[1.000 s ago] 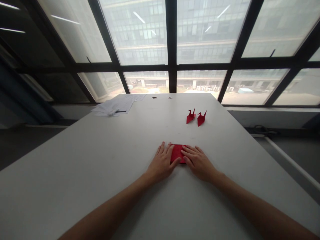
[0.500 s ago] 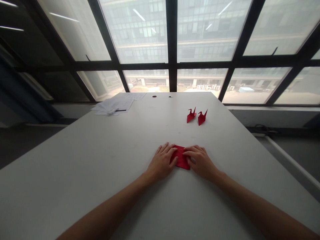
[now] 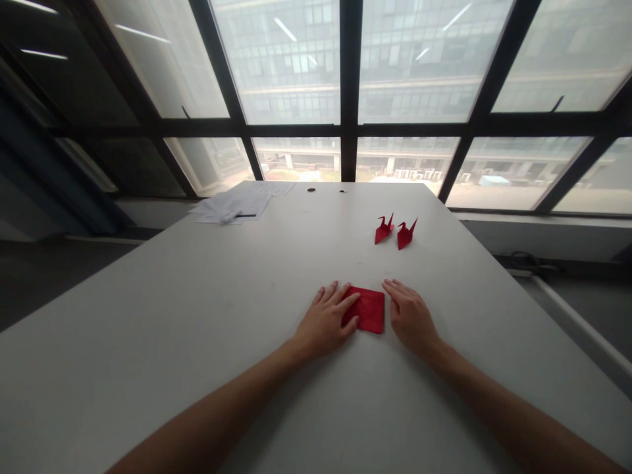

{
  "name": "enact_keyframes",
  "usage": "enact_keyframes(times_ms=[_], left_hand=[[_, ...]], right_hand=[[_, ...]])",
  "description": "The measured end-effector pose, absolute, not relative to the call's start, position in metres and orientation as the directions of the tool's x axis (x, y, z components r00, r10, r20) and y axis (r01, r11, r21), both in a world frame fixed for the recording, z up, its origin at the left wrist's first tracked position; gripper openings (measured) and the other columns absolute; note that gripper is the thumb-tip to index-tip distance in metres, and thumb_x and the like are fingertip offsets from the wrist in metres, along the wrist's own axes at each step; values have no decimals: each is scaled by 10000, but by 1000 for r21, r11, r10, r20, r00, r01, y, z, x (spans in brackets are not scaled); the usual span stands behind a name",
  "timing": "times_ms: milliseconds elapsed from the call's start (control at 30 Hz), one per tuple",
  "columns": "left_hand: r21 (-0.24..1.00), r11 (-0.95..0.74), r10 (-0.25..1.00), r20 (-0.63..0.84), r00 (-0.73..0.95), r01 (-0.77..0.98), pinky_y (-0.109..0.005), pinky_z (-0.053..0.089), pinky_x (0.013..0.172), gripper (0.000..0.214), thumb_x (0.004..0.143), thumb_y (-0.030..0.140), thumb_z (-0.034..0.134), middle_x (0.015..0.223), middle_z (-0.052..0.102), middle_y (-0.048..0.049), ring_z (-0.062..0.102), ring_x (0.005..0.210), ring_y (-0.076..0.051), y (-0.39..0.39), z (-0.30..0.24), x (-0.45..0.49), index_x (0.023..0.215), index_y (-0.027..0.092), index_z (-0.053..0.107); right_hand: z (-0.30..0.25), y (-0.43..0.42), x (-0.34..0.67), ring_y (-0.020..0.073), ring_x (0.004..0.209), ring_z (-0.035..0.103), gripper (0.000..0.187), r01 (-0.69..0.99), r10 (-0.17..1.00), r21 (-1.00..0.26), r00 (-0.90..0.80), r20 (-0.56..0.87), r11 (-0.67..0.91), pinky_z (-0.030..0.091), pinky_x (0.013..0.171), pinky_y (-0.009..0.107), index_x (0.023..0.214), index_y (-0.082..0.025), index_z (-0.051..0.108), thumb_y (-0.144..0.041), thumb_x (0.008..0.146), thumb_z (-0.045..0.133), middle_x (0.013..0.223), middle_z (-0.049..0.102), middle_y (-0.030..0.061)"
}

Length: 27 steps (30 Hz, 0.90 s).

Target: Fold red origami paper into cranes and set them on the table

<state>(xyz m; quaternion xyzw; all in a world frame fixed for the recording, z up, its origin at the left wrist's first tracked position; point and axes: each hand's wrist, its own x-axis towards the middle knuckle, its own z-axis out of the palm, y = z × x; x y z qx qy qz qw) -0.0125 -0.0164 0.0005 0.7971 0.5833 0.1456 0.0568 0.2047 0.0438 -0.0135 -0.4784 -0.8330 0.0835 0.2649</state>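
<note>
A folded square of red paper (image 3: pixel 369 309) lies flat on the white table (image 3: pixel 197 309) in front of me. My left hand (image 3: pixel 326 321) rests flat with its fingers stretched out, the fingertips pressing the paper's left edge. My right hand (image 3: pixel 411 317) lies flat and open just to the right of the paper, beside its edge and holding nothing. Two finished red paper cranes (image 3: pixel 384 230) (image 3: pixel 405 234) stand side by side farther back on the right.
A loose stack of white sheets (image 3: pixel 236 205) with a dark pen lies at the table's far left corner. Two small dark holes (image 3: pixel 311 189) mark the far edge. Large windows with black frames rise behind the table.
My right hand has slid off the red paper to its right side and flattened. The paper now shows as a fuller square. My left hand stays on its left edge.
</note>
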Motion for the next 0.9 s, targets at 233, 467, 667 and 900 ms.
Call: enact_keyframes(times_ms=[233,467,667,900], left_hand=[[283,-313,947,171,273,907,-528,189,1211,543,954,440,491,1585,350,-31,254,1487,-284,-16,0,-13,1478,326,409],[269,-305,950,153,272,914,-527,195,1209,517,956,417,482,1590,341,-27,256,1487,-288,-16,0,-13,1462,322,433],[246,-332,940,162,299,910,-530,186,1208,565,957,464,465,1598,323,-26,236,1492,-296,-16,-2,-14,1498,331,374],[242,-335,938,173,299,911,-532,171,1210,714,902,604,512,1604,305,-70,229,1491,-324,-17,-3,-14,1522,296,339]], right_hand=[[-11,30,200,240,1496,222,590,599,648,-267,-742,169,755,115,1215,545,1548,-210,282,-449,1013,350,1594,298,83],[-22,40,202,281,1476,275,532,834,890,-318,-396,226,451,180,1183,588,1487,-90,402,-283,1007,279,1560,353,164],[-14,38,204,213,1490,243,554,631,718,-351,-652,245,692,198,1211,495,1525,-190,348,-258,976,376,1574,350,89],[-17,42,205,205,1477,278,548,607,717,-405,-663,215,684,201,1213,478,1522,-185,353,-254,978,366,1566,366,83]])
